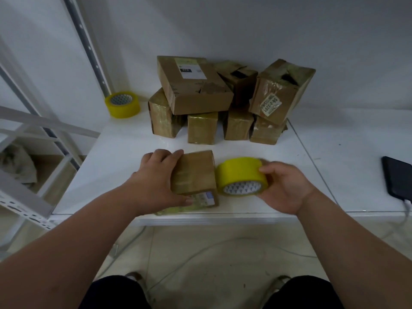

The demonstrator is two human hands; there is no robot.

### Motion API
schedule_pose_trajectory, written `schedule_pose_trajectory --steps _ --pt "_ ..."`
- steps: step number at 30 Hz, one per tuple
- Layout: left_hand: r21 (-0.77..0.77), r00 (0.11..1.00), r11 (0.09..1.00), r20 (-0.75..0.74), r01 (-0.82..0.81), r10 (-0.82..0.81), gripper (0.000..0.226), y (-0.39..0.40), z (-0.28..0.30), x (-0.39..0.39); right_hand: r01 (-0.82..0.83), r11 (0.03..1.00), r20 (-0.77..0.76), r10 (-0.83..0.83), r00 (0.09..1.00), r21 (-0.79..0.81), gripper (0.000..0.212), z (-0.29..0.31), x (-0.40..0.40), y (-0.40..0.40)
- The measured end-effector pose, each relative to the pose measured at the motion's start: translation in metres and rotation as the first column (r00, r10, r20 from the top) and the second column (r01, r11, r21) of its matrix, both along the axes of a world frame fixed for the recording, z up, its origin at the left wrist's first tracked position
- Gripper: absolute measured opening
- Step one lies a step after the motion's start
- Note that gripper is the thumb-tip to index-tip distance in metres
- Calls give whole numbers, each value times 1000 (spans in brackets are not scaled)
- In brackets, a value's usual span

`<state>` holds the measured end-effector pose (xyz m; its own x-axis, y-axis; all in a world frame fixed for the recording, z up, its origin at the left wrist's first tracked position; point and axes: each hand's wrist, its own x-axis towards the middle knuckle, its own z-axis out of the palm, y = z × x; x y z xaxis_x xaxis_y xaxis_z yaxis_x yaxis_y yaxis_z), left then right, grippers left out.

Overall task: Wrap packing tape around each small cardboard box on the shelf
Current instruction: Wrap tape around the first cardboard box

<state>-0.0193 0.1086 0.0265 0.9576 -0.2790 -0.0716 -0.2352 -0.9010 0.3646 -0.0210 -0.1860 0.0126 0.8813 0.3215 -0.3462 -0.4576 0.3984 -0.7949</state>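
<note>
Head view is showing the risk first: the tape band looks to be running from the roll onto the box, and if the left hand (156, 177) is letting the small cardboard box (194, 175) slide while the roll is pulling, the band could be wrinkling or sticking crooked. That hand is curling over the box, fingers (171, 153) hooking its far edge and thumb (182, 200) pressing the near face. Just beside those fingers, the right hand (283, 186) is clasping the yellow tape roll (239, 175), fingertips over its top. Beyond both sets of fingers, the box pile (220, 101) is waiting on the shelf (124, 141).
</note>
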Motion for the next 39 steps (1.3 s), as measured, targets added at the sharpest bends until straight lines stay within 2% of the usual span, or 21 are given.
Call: schedule_pose_trajectory --steps 2,3,4,5,6,9,11,14,16,20,24,28,30,31,34,37,39 --pt "-238 998 970 -10 -55 54 117 5 -1 -2 51 992 99 -63 993 114 67 20 8 0" --pt "-412 993 905 -94 -102 69 115 5 -2 -3 44 986 164 -70 984 162 68 34 12 1" --pt "-580 977 797 -205 -166 54 113 2 -3 -5 18 983 230 -60 971 182 67 49 16 5" --pt "-684 956 695 -293 -222 17 111 -1 -5 -6 -5 988 285 -40 958 156 66 62 19 12" --pt "-729 943 639 -333 -244 -20 109 -5 -8 -8 -18 996 322 -13 946 92 69 73 20 20" --pt "-735 947 648 -316 -199 -67 111 -10 -16 -11 -26 985 360 87 929 -172 83 87 17 50" --pt "-775 962 609 -264 -170 -67 116 -9 -9 -10 -40 960 365 144 920 -279 76 87 15 69" --pt "-806 987 586 -146 -82 -64 103 -6 4 -5 -51 924 391 211 896 -380 53 88 15 87" --pt "-782 988 615 -152 -102 -30 103 0 10 -4 -56 897 410 256 876 -439 39 91 16 96" --pt "-668 991 737 -136 -106 19 108 17 10 -1 -22 841 441 306 844 -540 37 97 16 99" --pt "-633 981 758 -186 -159 50 115 29 5 -3 117 789 482 244 842 -604 29 107 19 62" --pt "-587 987 800 -151 -127 45 114 24 8 -1 152 695 443 260 858 -702 18 100 18 29" --pt "-564 989 818 -144 -115 40 115 22 12 1 159 660 433 274 859 -734 17 96 19 23" --pt "-559 988 820 -147 -119 43 115 23 12 1 168 609 424 304 853 -775 19 95 21 21" --pt "-581 984 802 -171 -138 45 112 30 9 -4 168 412 340 390 856 -896 23 82 24 15" --pt "-634 975 753 -217 -176 46 109 30 9 -7 86 345 232 410 882 -935 34 56 18 25" --pt "-678 969 708 -245 -199 38 108 29 10 -7 53 352 205 409 889 -935 34 39 12 34"
